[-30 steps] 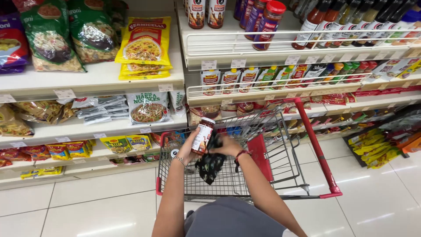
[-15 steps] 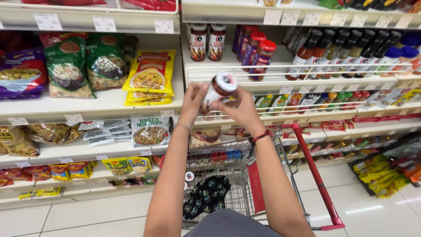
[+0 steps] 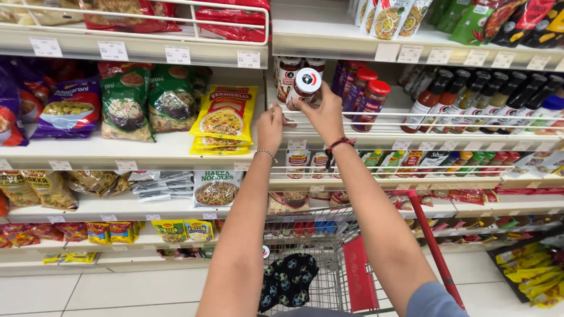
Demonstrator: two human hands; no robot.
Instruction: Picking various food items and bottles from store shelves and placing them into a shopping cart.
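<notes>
My right hand [image 3: 324,115] holds a small sauce jar [image 3: 304,88] with a white lid, tilted so the lid faces me, at the front rail of a white shelf [image 3: 411,130]. My left hand [image 3: 271,127] is just left of it, fingers touching the shelf rail below the jar. Two similar dark jars [image 3: 289,73] stand on the shelf right behind the held one. Red-capped jars [image 3: 372,103] stand to the right.
A red-handled wire shopping cart [image 3: 329,264] is below my arms with a dark patterned bag [image 3: 289,282] inside. Sauce bottles [image 3: 470,100] line the shelf to the right. Noodle and pasta packets [image 3: 223,120] fill the left shelves. White tiled floor lies below.
Both hands lifted the jar from above the cart up to the sauce shelf. The view tilted upward with them.
</notes>
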